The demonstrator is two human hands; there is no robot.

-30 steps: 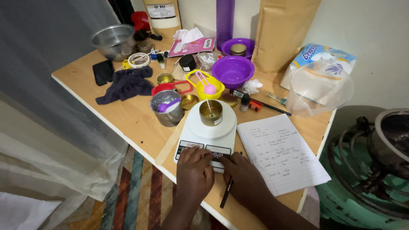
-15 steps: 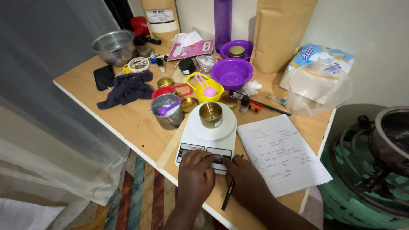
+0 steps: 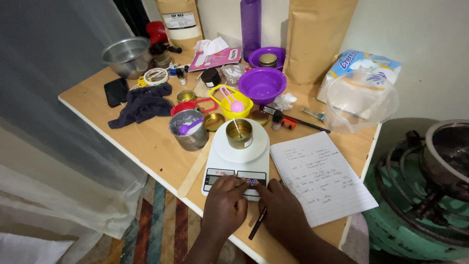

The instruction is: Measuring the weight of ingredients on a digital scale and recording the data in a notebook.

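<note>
Looking down from the head view, we see our 2 hands at the lower middle of the frame, both resting on the front panel of a white kitchen scale. Our left hand covers part of the scale's display strip, so we cannot read what lies under it; its fingers are curled loosely, the fingertips pressed on the panel, pinching nothing. Our right hand lies just beside it, fingertips touching the scale's buttons, fingers drawn together flat, holding nothing. Both forearms are cut off by the bottom edge.

A black pen lies on the tabletop, partly hidden beneath our right hand, so only its lower end shows.

The scale sits at the centre of the frame, its long axis running from our hands toward the upper frame, panel end nearest us. On its round platform stands a small gold tin, upright, with a thin wick stick leaning inside; its contents are hard to make out.

Right of the scale lies an open lined notebook, its handwriting too small to tell. Left stands a metal cup with a purple spoon. A flat wooden stick lies along the scale's left side.
</note>
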